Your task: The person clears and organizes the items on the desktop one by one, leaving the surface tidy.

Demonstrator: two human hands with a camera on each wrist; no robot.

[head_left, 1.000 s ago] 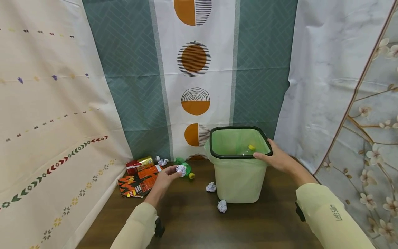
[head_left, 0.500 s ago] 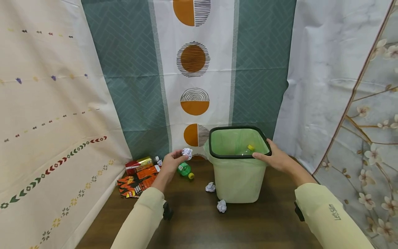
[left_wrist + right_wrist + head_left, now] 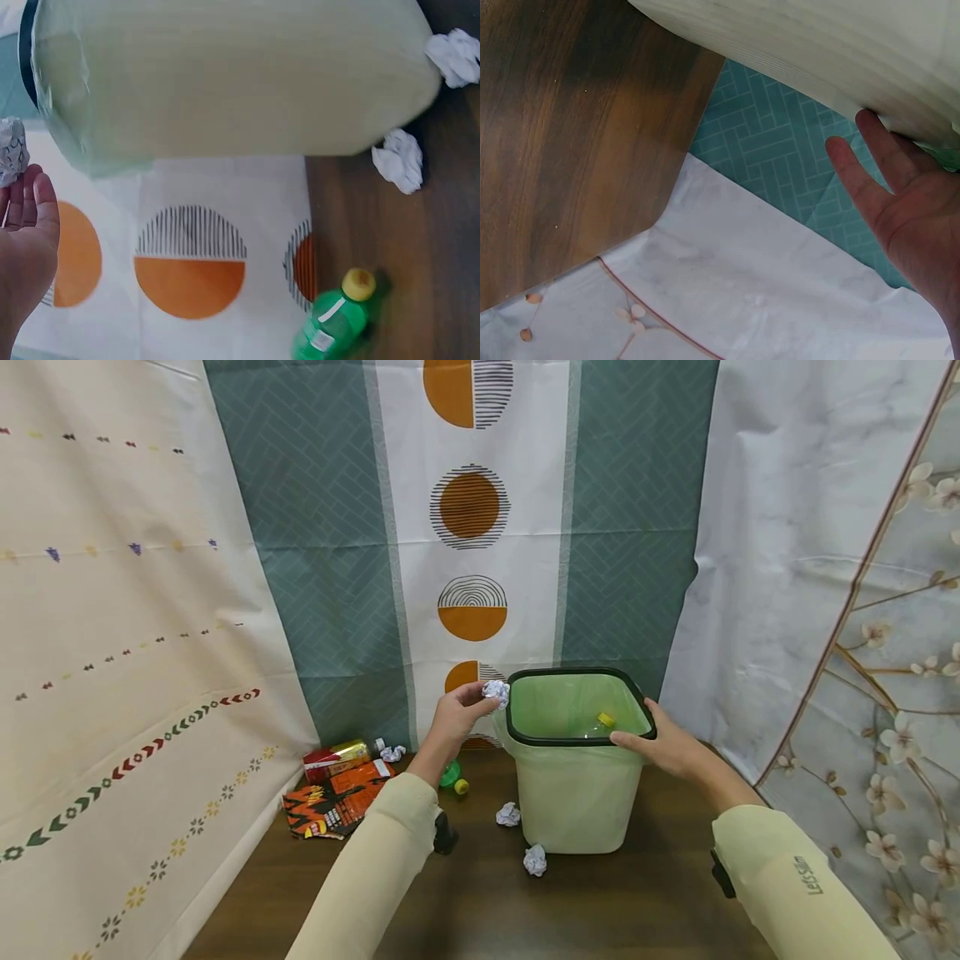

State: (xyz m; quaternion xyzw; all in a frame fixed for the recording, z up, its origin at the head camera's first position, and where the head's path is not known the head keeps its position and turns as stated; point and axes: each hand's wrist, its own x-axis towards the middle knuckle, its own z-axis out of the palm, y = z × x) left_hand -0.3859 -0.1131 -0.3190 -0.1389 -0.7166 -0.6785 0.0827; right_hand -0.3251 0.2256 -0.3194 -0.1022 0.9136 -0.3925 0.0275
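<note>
1 item in, 1 at the rim, at least 6 out; looks early on.
Your L hand point(image 3: 453, 718) pinches a white crumpled-paper ball point(image 3: 496, 692) just L of the black rim, not over the opening yet; your R hand point(image 3: 666, 745) grips the rim's R front corner, thumb on top, fingers down the outside; in the pale-green rectangular plastic bin point(image 3: 577, 802) you've a clear plastic bottle w/ yellow cap point(image 3: 602, 724), deeper contents hidden; left to do, prob., on the dark-brown wood table point(image 3: 480, 914): a green plastic bottle w/ yellow cap point(image 3: 450, 775), partly behind your L arm; two white paper wads point(image 3: 507, 814) near the bin's L side; far L, an orange-and-black wrapper point(image 3: 337, 802), red-and-gold container point(image 3: 337, 762) & small white paper scrap point(image 3: 392, 753)
</note>
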